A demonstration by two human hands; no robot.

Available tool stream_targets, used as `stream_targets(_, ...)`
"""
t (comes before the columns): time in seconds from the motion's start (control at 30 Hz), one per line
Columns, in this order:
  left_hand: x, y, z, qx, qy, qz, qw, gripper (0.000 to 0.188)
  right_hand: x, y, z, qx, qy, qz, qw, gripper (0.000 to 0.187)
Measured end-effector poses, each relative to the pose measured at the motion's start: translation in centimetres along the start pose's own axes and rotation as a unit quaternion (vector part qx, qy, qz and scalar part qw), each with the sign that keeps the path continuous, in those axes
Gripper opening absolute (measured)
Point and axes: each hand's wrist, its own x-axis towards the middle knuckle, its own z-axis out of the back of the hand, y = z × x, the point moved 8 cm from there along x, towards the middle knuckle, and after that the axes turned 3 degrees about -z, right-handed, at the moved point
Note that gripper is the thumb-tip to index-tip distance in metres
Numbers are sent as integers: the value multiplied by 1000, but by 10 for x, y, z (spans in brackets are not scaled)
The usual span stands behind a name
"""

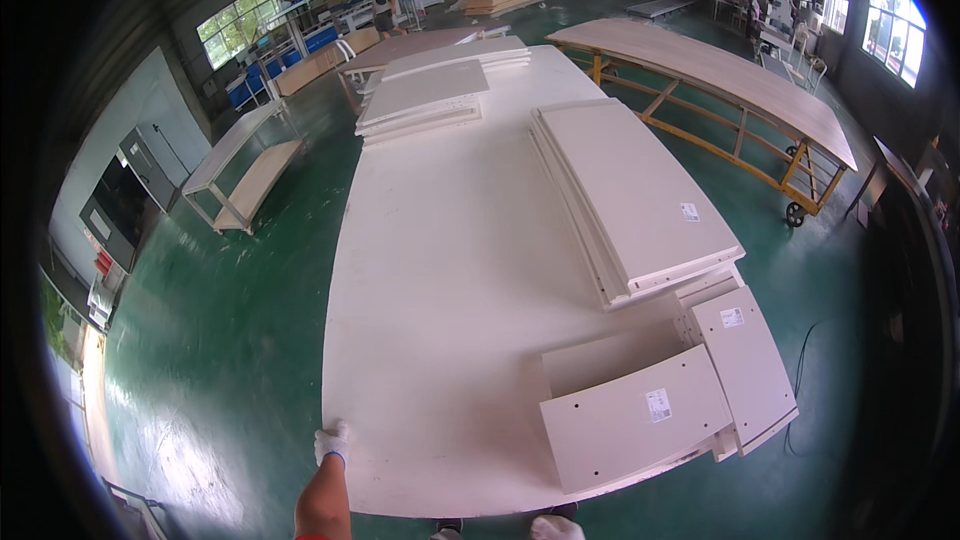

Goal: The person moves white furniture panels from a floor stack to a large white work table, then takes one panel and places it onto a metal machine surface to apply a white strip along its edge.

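Observation:
My left hand (332, 440), in a white glove, is closed round the left edge of a long white board (430, 320) near its front corner. At the bottom rim a whitish rounded shape (556, 528) shows beside a dark shoe; it looks like my gloved right hand, its fingers not visible. On the board's near right lies a pale panel (635, 415) with small holes and a label, resting tilted over other parts. Beside it a narrower labelled panel (745, 365) overhangs the right edge. Farther back rests a stack of large panels (640, 190).
More pale panels (425, 95) lie stacked at the board's far left. A yellow wheeled trolley (740, 145) bearing a brown board runs along the right. A low two-tier bench (235, 155) stands left on the green floor (240, 310). One person (380, 5) is far back.

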Motion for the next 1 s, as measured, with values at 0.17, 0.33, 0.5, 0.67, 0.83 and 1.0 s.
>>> stream_targets(0.17, 73, 50, -12, -90, -23, -95, 991, 88, 39, -44, -138, 62, 2, -75, 995, 27)
stream_targets(0.33, 35, 12, 0, -55, -20, -133, 989, 91, 35, -23, -148, 104, -82, -3, 991, 29)
stream_targets(0.5, 38, 35, 0, -56, -31, -136, 989, 88, 33, -24, -140, 90, -69, 54, 992, 39)
stream_targets(0.67, -18, 23, -15, -77, -10, -130, 988, 84, 31, -16, -90, 94, -124, 92, 984, 32)
stream_targets(0.83, -111, 23, -47, -94, 56, -109, 988, 84, -19, 11, -40, 130, -169, 140, 967, 29)
stream_targets(1.0, -191, 40, -80, -113, 166, -121, 972, 77, -64, 42, -5, -304, -528, 243, 755, 49)
